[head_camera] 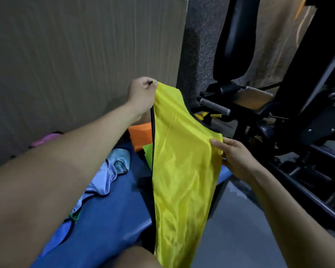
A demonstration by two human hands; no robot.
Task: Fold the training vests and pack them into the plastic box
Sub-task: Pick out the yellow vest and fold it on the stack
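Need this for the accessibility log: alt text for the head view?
Two hands hold a yellow vest up: the left hand pinches its top corner, the right hand grips its side edge. Below, a light blue vest lies on a blue mat, with an orange vest behind.

The yellow vest (pixel 182 171) is thin, slightly glossy mesh cloth with dark binding along its edge. Left of it, a pale blue vest (pixel 104 176) has a satiny sheen, lying on a smooth, faintly shiny blue mat (pixel 108 219). The far-left wall (pixel 75 55) looks matt and ribbed like cardboard. On the right, gym equipment (pixel 278 113) shows black painted metal and matt padding.
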